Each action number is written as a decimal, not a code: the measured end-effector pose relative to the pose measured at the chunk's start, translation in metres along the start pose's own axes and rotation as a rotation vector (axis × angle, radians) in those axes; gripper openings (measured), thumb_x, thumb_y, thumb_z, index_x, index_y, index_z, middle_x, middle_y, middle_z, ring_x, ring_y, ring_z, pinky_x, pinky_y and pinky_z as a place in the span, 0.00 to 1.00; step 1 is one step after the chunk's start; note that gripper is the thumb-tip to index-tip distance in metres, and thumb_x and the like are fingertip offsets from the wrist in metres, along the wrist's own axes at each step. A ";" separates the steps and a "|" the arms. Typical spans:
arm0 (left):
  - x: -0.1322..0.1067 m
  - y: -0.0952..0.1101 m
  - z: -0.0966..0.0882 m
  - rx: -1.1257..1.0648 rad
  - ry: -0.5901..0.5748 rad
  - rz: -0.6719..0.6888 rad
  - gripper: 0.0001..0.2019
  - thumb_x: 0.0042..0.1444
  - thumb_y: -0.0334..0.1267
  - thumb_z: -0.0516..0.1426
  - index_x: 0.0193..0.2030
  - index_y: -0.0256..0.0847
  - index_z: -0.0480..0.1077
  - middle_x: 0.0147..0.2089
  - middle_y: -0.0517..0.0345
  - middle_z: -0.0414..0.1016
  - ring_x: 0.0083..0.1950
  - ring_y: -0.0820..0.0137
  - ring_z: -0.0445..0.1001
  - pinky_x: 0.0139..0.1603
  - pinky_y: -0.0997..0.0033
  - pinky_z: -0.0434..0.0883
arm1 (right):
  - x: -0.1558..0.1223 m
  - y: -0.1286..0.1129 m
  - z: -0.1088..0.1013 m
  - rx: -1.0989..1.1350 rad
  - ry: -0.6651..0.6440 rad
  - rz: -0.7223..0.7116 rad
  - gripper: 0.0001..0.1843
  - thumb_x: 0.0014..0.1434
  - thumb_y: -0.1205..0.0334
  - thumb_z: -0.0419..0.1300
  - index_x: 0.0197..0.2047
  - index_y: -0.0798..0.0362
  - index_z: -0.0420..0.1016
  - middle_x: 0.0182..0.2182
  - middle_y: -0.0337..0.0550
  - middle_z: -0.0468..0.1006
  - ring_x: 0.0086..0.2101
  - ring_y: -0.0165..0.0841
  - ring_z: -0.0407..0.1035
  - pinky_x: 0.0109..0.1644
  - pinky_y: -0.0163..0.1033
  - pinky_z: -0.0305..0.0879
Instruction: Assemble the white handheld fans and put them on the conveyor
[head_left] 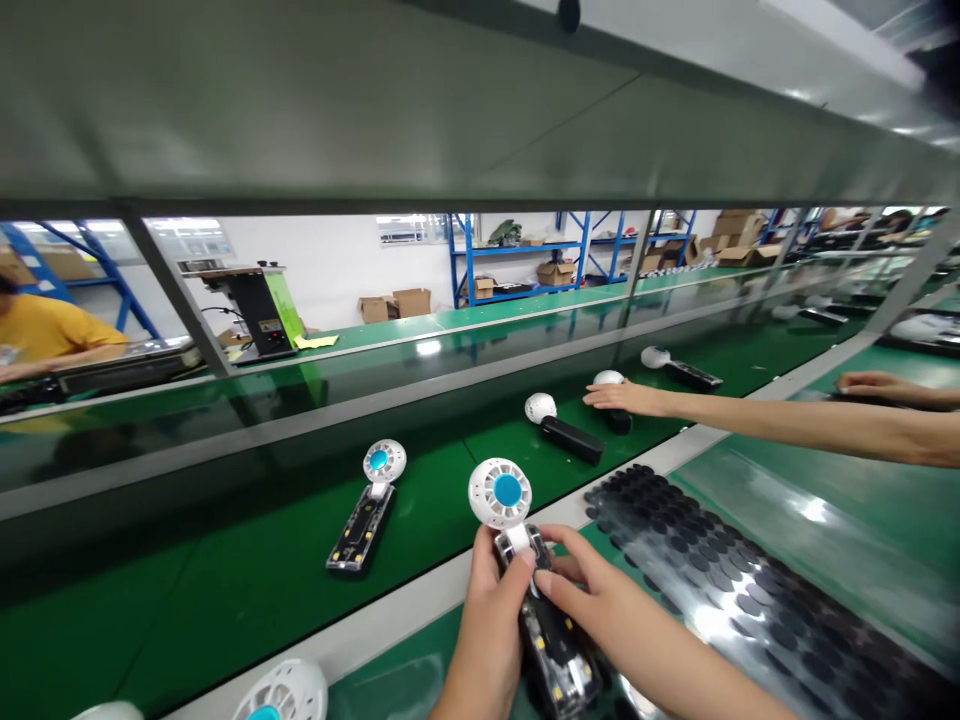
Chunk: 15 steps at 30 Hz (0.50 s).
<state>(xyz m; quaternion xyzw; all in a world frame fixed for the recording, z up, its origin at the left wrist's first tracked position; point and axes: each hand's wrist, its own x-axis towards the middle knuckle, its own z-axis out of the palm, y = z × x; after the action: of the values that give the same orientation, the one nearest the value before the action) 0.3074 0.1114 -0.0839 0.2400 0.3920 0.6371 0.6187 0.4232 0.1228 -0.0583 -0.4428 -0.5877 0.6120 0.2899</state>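
Observation:
Near the belt's front edge I hold a handheld device (552, 645) with a round white vented head, a blue disc at its centre and a black and clear handle with yellow-white spots. My left hand (491, 610) is closed around the upper handle, its thumb on the front below the neck. On the other side of the handle, my right hand (589, 590) grips it with thumb and fingers. A similar device (364, 525) lies on the green belt to the left. The white head of another one (289, 690) shows at the bottom edge, partly cut off.
A sheet of black round pads (712, 565) lies on the bench at right. A co-worker's hand (626, 398) touches a device on the belt (442, 480), with more devices near it. An overhead panel (375, 110) spans above; metal posts (176, 290) rise behind the belt.

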 end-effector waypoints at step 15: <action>0.001 -0.001 0.007 -0.065 0.079 0.021 0.31 0.40 0.43 0.63 0.52 0.42 0.59 0.44 0.48 0.75 0.49 0.57 0.72 0.45 0.65 0.69 | 0.005 -0.003 0.002 -0.351 0.383 -0.261 0.14 0.62 0.58 0.43 0.44 0.49 0.67 0.41 0.41 0.74 0.42 0.32 0.70 0.44 0.34 0.68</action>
<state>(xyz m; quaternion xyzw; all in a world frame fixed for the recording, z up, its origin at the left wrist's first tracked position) 0.3130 0.1135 -0.0808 0.1983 0.3927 0.6649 0.6037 0.4188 0.1271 -0.0567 -0.5146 -0.6710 0.3637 0.3907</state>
